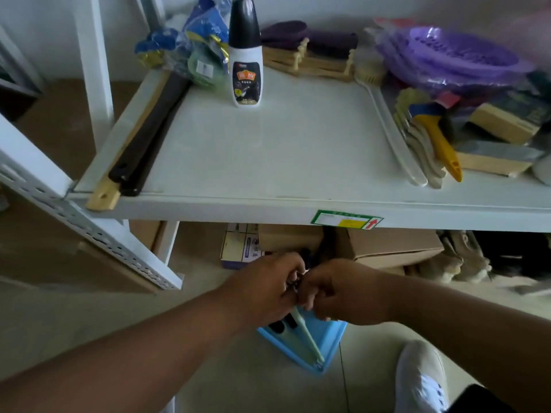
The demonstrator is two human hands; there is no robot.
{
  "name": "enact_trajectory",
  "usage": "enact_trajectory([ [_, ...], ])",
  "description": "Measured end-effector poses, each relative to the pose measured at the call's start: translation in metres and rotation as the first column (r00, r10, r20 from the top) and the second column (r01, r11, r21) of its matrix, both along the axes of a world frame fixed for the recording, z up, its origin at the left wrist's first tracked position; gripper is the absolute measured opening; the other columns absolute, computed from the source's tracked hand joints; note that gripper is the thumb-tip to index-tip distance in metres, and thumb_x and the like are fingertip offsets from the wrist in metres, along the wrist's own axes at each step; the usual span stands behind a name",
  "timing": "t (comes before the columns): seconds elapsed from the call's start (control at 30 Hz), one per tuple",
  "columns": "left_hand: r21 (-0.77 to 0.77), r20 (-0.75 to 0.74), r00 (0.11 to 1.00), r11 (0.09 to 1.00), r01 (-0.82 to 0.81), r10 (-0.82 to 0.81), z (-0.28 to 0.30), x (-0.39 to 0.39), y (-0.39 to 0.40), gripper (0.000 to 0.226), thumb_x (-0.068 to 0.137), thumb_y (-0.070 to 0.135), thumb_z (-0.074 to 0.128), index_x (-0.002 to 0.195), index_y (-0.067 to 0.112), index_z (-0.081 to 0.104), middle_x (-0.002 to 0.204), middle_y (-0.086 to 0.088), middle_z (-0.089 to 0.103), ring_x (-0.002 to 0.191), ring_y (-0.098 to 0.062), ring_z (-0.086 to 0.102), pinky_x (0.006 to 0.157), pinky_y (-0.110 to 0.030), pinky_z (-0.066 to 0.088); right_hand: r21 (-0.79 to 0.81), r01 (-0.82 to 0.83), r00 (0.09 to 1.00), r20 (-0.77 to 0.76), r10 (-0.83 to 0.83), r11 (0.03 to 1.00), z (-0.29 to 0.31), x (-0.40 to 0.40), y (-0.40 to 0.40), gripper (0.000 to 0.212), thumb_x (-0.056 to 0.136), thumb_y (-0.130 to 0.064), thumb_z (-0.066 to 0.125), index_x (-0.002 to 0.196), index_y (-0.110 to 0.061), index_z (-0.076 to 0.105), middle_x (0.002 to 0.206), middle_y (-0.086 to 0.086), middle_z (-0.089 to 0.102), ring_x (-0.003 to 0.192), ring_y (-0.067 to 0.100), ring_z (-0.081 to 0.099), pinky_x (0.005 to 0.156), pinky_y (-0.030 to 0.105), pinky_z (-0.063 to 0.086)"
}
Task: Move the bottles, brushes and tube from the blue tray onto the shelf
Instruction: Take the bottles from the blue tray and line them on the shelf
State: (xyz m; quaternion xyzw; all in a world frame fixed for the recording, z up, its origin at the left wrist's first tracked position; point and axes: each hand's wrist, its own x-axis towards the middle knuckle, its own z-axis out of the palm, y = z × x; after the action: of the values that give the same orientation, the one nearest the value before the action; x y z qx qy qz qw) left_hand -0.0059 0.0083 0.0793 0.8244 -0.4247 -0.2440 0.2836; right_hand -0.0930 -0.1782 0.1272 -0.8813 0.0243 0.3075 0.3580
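Observation:
A blue tray lies on the floor below the white shelf. Pale green brushes with dark parts rest in it, largely hidden by my hands. My left hand and my right hand meet just above the tray, fingers closed around a small dark item between them that I cannot identify. A white bottle with a black cap stands upright on the shelf near the back.
On the shelf: long dark and wooden handles at the left edge, blue packets, purple baskets, brushes and wooden blocks at right. Cardboard boxes sit underneath. A white shoe is at lower right.

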Motion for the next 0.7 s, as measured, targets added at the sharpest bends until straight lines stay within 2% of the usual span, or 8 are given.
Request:
enact_trajectory([
  [0.03, 0.018, -0.025, 1.0, 1.0, -0.006, 0.007, -0.016, 0.002, -0.004, 0.028, 0.091, 0.028, 0.071, 0.118, 0.032, 0.065, 0.111, 0.01, 0.069, 0.099, -0.012, 0.065, 0.083, -0.036, 0.056, -0.094, -0.006, 0.999, 0.05, 0.011, 0.996, -0.017, 0.0, -0.002, 0.031, 0.085, -0.009, 0.063, 0.11, -0.022, 0.077, 0.095, -0.015, 0.072, 0.082, -0.005, 0.067, 0.076, 0.009, 0.047],
  [0.13, 0.111, -0.038, 0.999, 0.994, 0.012, -0.008, -0.061, 0.003, -0.019, 0.051, 0.094, 0.021, 0.068, 0.144, 0.031, 0.058, 0.144, 0.002, 0.064, 0.128, -0.021, 0.063, 0.103, -0.039, 0.054, -0.286, 0.018, 0.995, 0.097, 0.01, 0.958, -0.061, 0.004, -0.011, 0.04, 0.088, -0.012, 0.061, 0.126, -0.022, 0.07, 0.125, -0.001, 0.071, 0.108, 0.017, 0.068, 0.081, 0.015, 0.042],
  [0.23, 0.171, -0.073, 0.997, 0.985, 0.004, 0.008, -0.103, 0.004, -0.037, 0.066, 0.092, 0.024, 0.071, 0.154, 0.032, 0.05, 0.15, -0.003, 0.06, 0.134, -0.026, 0.06, 0.108, -0.04, 0.051, -0.507, 0.03, 0.997, 0.081, 0.013, 0.862, -0.097, 0.012, -0.024, 0.042, 0.095, -0.019, 0.059, 0.136, -0.029, 0.06, 0.142, -0.004, 0.061, 0.123, 0.023, 0.063, 0.091, 0.029, 0.053],
  [0.3, 0.18, -0.137, 0.988, 0.982, -0.051, 0.076, -0.127, 0.004, -0.05, 0.07, 0.09, 0.024, 0.074, 0.156, 0.032, 0.05, 0.146, -0.004, 0.062, 0.131, -0.026, 0.061, 0.108, -0.041, 0.052, -0.577, 0.032, 0.999, 0.047, -0.006, 0.816, -0.122, 0.016, -0.034, 0.041, 0.096, -0.017, 0.058, 0.135, -0.028, 0.058, 0.139, -0.002, 0.063, 0.122, 0.025, 0.065, 0.091, 0.037, 0.057],
  [0.47, 0.161, -0.308, 0.925, 0.971, -0.178, 0.221, -0.17, -0.008, -0.068, 0.078, 0.089, 0.023, 0.078, 0.157, 0.043, 0.045, 0.15, 0.002, 0.058, 0.13, -0.02, 0.063, 0.107, -0.043, 0.057, -0.572, 0.049, 0.991, -0.074, -0.111, 0.819, -0.184, 0.016, -0.054, 0.038, 0.096, -0.017, 0.056, 0.13, -0.029, 0.066, 0.13, 0.004, 0.068, 0.116, 0.033, 0.067, 0.091, 0.038, 0.057],
  [0.57, 0.162, -0.359, 0.897, 0.964, -0.212, 0.258, -0.183, -0.011, -0.069, 0.077, 0.091, 0.02, 0.076, 0.159, 0.042, 0.046, 0.156, 0.002, 0.054, 0.121, -0.023, 0.071, 0.102, -0.042, 0.061, -0.533, 0.095, 0.979, -0.101, -0.175, 0.841, -0.208, 0.011, -0.059, 0.032, 0.089, -0.008, 0.058, 0.115, -0.021, 0.072, 0.113, 0.01, 0.069, 0.105, 0.035, 0.069, 0.076, 0.036, 0.054],
  [0.63, 0.159, -0.359, 0.895, 0.962, -0.222, 0.265, -0.188, -0.01, -0.067, 0.073, 0.092, 0.018, 0.077, 0.158, 0.036, 0.051, 0.155, 0.003, 0.056, 0.111, -0.02, 0.075, 0.093, -0.03, 0.063, -0.548, 0.142, 0.972, -0.081, -0.222, 0.824, -0.212, 0.008, -0.059, 0.025, 0.085, -0.008, 0.06, 0.106, -0.018, 0.069, 0.103, 0.008, 0.066, 0.093, 0.032, 0.067, 0.068, 0.03, 0.046],
  [0.7, 0.166, -0.328, 0.907, 0.962, -0.218, 0.262, -0.19, -0.007, -0.062, 0.069, 0.092, 0.017, 0.079, 0.156, 0.03, 0.056, 0.151, 0.003, 0.059, 0.114, -0.014, 0.07, 0.081, -0.007, 0.052, -0.548, 0.136, 0.978, -0.058, -0.2, 0.825, -0.208, 0.008, -0.056, 0.013, 0.086, -0.01, 0.063, 0.096, -0.017, 0.065, 0.094, 0.004, 0.059, 0.086, 0.029, 0.063, 0.066, 0.029, 0.044],
])
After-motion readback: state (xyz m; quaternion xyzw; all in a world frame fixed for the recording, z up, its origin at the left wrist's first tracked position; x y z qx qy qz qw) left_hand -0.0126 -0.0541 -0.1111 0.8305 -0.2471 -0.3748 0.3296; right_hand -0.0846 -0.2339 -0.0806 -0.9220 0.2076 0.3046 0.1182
